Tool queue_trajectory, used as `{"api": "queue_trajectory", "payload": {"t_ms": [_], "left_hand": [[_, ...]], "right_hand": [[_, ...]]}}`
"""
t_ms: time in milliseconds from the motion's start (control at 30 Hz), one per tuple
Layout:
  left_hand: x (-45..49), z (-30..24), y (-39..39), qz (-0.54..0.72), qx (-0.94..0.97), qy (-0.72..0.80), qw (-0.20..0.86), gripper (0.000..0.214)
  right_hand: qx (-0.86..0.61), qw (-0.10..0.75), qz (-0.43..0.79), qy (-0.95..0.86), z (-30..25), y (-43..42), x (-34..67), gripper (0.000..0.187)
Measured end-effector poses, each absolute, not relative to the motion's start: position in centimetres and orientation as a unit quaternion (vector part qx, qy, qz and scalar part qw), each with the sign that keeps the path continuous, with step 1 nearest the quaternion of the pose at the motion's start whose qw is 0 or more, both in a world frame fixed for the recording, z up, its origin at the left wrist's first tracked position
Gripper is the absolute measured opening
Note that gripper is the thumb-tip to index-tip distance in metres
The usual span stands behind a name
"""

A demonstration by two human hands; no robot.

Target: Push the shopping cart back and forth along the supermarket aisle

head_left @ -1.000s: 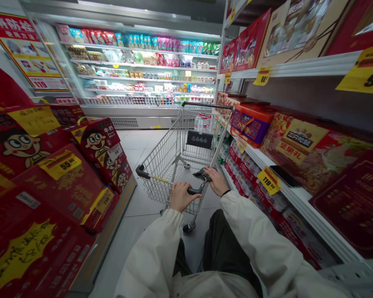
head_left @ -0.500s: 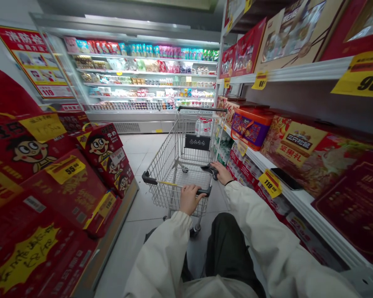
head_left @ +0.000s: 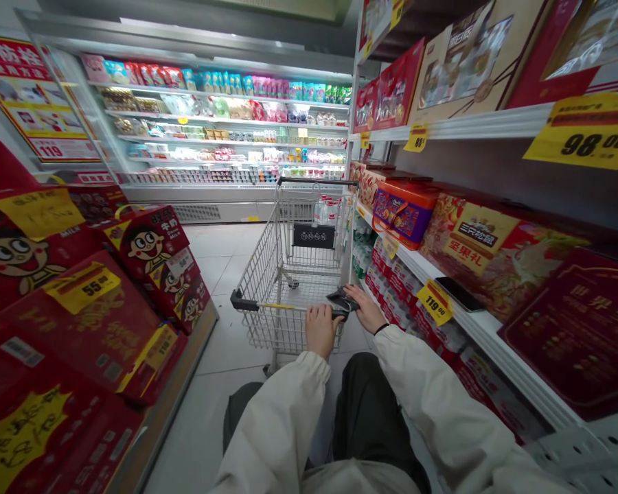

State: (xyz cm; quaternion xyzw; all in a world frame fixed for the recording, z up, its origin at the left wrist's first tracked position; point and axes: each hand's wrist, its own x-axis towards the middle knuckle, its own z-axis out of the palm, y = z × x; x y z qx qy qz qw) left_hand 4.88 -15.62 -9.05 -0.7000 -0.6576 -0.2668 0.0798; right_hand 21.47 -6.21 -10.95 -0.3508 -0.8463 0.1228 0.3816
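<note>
My left hand [head_left: 321, 331] is closed around the handle [head_left: 275, 306] of a metal wire shopping cart [head_left: 260, 288], close to its right end. My right hand [head_left: 364, 309] is closed on a small black object [head_left: 338, 298] at the handle's right corner; its kind I cannot make out. This black object overlaps the corner in view, and I cannot tell whether they touch. Inside the cart's basket I see bare wire mesh, and a dark panel hangs toward its far end.
Red gift boxes [head_left: 97, 302] are stacked at left. Shelves on the right hold an orange and purple tub [head_left: 404, 209], nut boxes [head_left: 474, 237] and a black phone [head_left: 459, 293] near the shelf edge. A lit refrigerated display [head_left: 226, 137] spans the back. Tiled floor [head_left: 211, 343] lies left of the cart.
My right hand has drawn the black object down and closer to the handle's right corner. My left hand stays on the handle. The view has shifted slightly to the right.
</note>
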Motion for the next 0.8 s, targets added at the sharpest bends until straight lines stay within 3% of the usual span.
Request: {"api": "queue_trajectory", "payload": {"t_ms": [300,533,800], "left_hand": [[5.6,-9.0,-13.9,-0.264,-0.727,-0.631,0.057,0.036],[0.6,-8.0,-13.7,-0.231,-0.705,-0.664,0.092,0.048],[1.7,-7.4,-12.7,-0.198,-0.684,-0.700,0.064,0.065]], "right_hand": [[-0.364,0.317,0.074,-0.873,-9.3,-7.4,23.9,0.074],[-0.420,0.359,0.030,-0.833,-11.8,-11.7,22.0,0.082],[-0.437,0.374,0.073,-0.815,-12.0,-8.7,22.5,0.086]]}}
